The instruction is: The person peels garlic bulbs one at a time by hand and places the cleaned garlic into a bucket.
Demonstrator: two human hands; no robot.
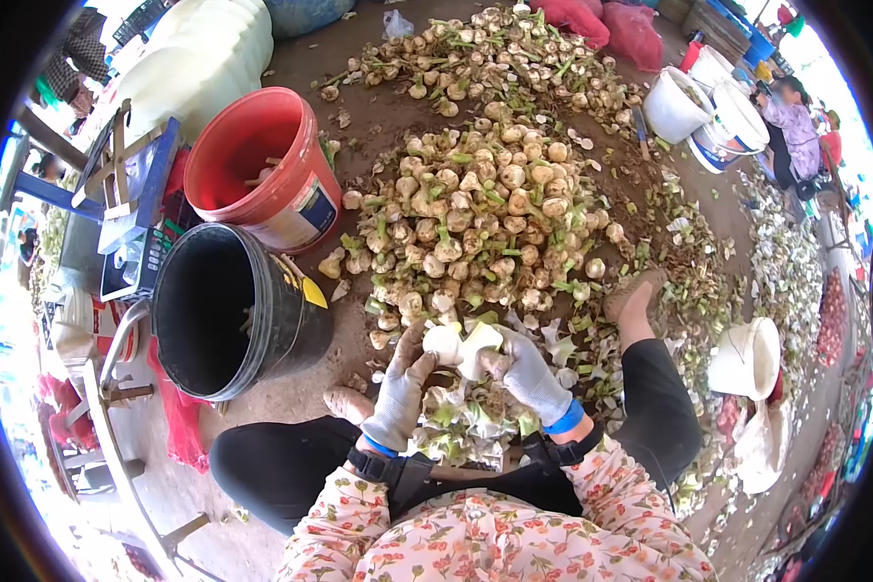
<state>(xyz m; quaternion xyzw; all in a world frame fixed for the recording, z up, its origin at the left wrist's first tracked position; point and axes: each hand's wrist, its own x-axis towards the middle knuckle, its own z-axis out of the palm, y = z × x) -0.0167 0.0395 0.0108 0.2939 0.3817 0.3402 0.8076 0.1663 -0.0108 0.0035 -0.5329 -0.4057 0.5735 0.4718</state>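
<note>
My left hand (398, 400), in a grey glove with bare fingertips, is closed around a smooth white garlic bulb (443, 343). Just to its right, my right hand (533, 373), gloved the same way, pinches a pale, slightly greenish piece of garlic skin (481, 347) against the bulb. Whether that skin is still joined to the bulb I cannot tell. Beyond both hands lies a large heap of unpeeled garlic bulbs (485, 213) with short green stems. Below the hands, loose peelings (466, 415) cover the ground between my legs.
On the left stand a black bucket (310, 335) and a red bucket (320, 184), with bulbs inside the red one. White buckets (674, 105) stand at the back right, another white bucket (744, 359) nearer. A knife (641, 136) lies beyond the heap. A person (793, 136) sits far right.
</note>
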